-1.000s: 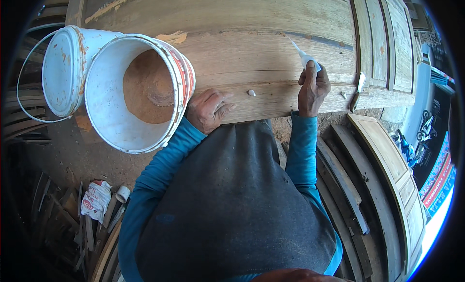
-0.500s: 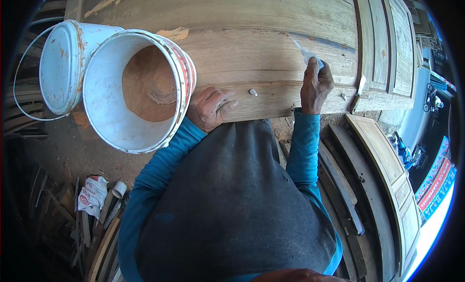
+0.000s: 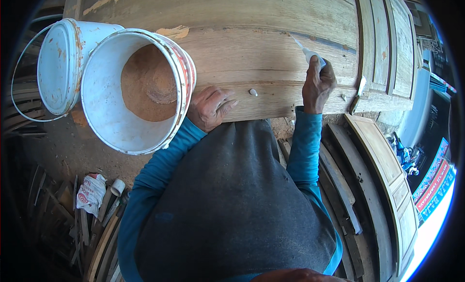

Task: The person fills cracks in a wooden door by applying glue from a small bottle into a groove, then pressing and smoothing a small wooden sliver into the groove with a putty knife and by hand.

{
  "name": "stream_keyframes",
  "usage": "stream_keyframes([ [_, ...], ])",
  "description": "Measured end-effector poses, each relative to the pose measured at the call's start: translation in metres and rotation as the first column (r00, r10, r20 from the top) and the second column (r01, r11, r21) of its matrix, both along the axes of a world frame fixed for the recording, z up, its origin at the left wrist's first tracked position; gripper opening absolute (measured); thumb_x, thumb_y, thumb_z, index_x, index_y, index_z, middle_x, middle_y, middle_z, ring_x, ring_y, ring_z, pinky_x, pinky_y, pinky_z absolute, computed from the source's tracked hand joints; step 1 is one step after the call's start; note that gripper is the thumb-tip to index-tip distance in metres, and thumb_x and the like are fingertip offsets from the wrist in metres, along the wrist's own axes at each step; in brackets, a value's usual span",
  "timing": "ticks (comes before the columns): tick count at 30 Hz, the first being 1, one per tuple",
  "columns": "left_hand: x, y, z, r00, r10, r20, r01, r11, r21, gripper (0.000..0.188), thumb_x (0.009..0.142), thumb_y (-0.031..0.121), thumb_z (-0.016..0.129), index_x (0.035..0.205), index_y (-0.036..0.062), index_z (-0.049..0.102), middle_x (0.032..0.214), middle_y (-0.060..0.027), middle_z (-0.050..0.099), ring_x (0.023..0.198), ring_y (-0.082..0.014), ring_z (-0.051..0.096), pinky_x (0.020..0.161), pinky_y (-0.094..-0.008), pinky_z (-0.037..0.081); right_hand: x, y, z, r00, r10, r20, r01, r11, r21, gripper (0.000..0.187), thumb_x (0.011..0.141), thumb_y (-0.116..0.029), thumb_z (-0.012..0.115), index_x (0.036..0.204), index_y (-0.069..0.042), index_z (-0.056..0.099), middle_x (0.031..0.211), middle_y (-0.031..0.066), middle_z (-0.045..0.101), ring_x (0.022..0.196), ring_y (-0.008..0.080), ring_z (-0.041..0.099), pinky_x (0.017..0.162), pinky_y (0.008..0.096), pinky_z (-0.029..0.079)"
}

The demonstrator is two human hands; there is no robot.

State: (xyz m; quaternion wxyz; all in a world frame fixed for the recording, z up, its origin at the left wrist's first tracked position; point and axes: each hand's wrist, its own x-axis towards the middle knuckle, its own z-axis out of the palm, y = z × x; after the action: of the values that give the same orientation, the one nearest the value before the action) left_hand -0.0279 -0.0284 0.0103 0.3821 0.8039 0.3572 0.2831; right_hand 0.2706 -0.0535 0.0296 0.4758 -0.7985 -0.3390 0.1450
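Observation:
My right hand [image 3: 319, 86] is closed round a small white squeeze bottle [image 3: 310, 54] with a long thin nozzle. The nozzle's tip points to the far left and meets or nearly meets a dark, narrow strip [image 3: 329, 43] in the wooden door panel [image 3: 242, 54]. My left hand [image 3: 209, 106] lies on the panel's near edge beside the white bucket [image 3: 106, 93], its fingers loosely stretched and holding nothing. Between my hands sits a small white cap [image 3: 253, 92]. Right of my right hand lies a knife [image 3: 358, 94] with a pale blade, beside a small pale bit [image 3: 343, 97].
The bucket, with brown residue inside, leans against a second lidded white pail [image 3: 58, 66] at the left. Wood offcuts and a white printed bag [image 3: 91, 194] lie at lower left. Planks [image 3: 363, 175] and another panelled door [image 3: 385, 170] stand at the right.
My right hand has shifted very slightly to the right with the bottle, whose tip stays at nearly the same spot. The left hand has not moved.

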Motion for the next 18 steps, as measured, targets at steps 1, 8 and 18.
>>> stream_keyframes([
  [1,0.0001,0.0,0.0008,1.0,0.001,0.0,-0.001,1.0,-0.002,0.026,0.083,0.016,0.085,0.1,0.0011,0.073,0.087,-0.0156,0.071,0.077,-0.032,0.071,0.067,-0.0411,0.058,-0.0005,0.0007,0.0006,1.0,0.002,0.017,-0.002,1.0,-0.002,0.034,0.104,-0.028,0.068,0.103,0.005,0.074,0.085,0.0094,0.073,0.078,0.0138,0.064,0.071,0.0314,0.052],
  [8,0.0018,0.0005,-0.0023,0.998,0.014,0.057,-0.015,1.0,0.022,0.025,0.084,0.011,0.084,0.105,0.0022,0.074,0.079,-0.0117,0.065,0.067,-0.0272,0.064,0.061,-0.0381,0.051,0.0003,0.0025,0.0039,0.996,0.027,0.09,-0.026,1.0,-0.016,0.034,0.103,-0.029,0.068,0.103,0.005,0.074,0.083,0.0108,0.074,0.076,0.0153,0.066,0.069,0.0328,0.052],
  [18,0.0017,-0.0003,-0.0078,0.997,0.015,0.081,-0.018,0.999,0.035,0.026,0.084,0.011,0.084,0.106,0.0019,0.073,0.08,-0.011,0.066,0.068,-0.0267,0.064,0.062,-0.0378,0.052,0.001,0.003,0.0008,0.995,0.035,0.096,-0.036,0.999,0.008,0.03,0.103,-0.027,0.069,0.102,0.002,0.074,0.075,0.0002,0.065,0.069,0.0069,0.051,0.061,0.028,0.041],
])
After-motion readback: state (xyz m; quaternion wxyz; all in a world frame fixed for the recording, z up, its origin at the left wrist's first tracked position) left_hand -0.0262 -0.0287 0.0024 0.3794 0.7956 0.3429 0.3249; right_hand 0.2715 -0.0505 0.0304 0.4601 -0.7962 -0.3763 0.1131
